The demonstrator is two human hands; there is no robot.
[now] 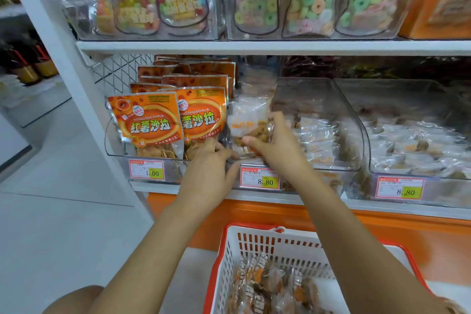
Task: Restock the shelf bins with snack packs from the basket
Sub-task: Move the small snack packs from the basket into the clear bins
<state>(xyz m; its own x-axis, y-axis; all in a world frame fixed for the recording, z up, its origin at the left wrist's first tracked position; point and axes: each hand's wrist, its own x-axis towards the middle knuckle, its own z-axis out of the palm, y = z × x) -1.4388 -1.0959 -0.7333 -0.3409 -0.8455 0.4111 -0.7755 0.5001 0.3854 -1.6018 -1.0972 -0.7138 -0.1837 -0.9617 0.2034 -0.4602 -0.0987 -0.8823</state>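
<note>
A clear snack pack (pixel 248 125) with white print and brown pieces stands at the front of a clear shelf bin (pixel 318 99) on the middle shelf. My right hand (pixel 272 145) grips this pack by its right and lower edge. My left hand (pixel 211 168) reaches to the pack's lower left corner at the bin's front lip; its fingertips touch there, and I cannot tell whether they pinch it. Below, a white basket with a red rim (pixel 254 239) holds several similar clear snack packs (pixel 267 285).
Orange sweet-potato packs (pixel 150 120) fill the bin on the left. Another clear bin (pixel 413 145) of small packs sits on the right. Price tags (pixel 260 178) line the shelf edge. Candy bags (pixel 305 7) fill the upper shelf. An aisle floor lies to the left.
</note>
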